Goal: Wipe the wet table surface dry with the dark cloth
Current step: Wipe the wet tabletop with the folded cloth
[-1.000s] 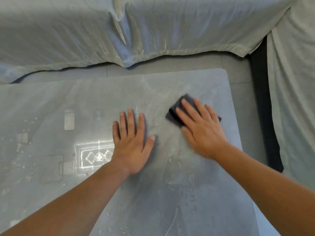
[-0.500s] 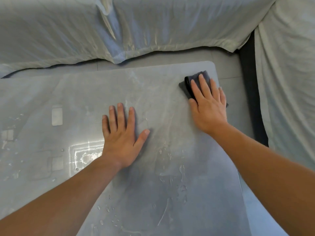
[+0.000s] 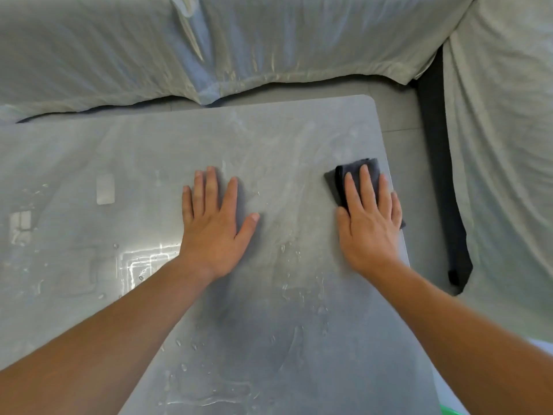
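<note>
I count one grey, glossy stone-look table (image 3: 269, 139) filling the middle of the frame, one dark folded cloth (image 3: 356, 172) at centre right, my two bare hands, left (image 3: 214, 226) and right (image 3: 369, 223), and two pale draped sheets (image 3: 269, 40), across the top and down the right edge.

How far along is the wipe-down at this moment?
Partly done. The far right of the table looks smeared but free of drops. The right hand presses the dark cloth flat near the right edge. Droplets and puddles remain nearer and left.
</note>
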The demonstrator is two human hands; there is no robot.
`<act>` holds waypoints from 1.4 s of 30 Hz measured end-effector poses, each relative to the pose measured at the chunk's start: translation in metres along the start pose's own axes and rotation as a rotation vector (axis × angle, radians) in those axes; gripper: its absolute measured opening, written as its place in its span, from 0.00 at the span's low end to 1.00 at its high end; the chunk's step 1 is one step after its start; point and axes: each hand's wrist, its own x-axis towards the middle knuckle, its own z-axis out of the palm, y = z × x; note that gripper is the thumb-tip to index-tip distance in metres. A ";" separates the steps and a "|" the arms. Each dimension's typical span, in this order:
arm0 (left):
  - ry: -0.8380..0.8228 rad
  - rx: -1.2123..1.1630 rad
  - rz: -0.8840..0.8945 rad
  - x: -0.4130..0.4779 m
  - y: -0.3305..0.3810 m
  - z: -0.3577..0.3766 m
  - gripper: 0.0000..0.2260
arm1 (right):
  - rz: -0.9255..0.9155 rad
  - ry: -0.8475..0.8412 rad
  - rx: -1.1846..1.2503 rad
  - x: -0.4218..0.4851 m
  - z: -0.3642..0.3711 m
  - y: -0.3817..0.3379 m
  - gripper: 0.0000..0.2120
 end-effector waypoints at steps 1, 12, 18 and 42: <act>0.026 0.006 0.017 -0.008 0.001 0.001 0.35 | -0.048 -0.007 -0.023 -0.027 0.007 0.000 0.27; -0.037 -0.026 0.065 -0.091 0.010 0.041 0.35 | 0.049 0.016 -0.033 0.000 0.007 -0.006 0.28; -0.176 0.029 0.074 -0.088 0.006 0.040 0.43 | -0.386 -0.097 -0.113 -0.056 0.018 -0.016 0.27; -0.170 0.023 0.090 -0.088 0.003 0.041 0.53 | -0.713 -0.113 -0.216 -0.060 0.019 -0.009 0.27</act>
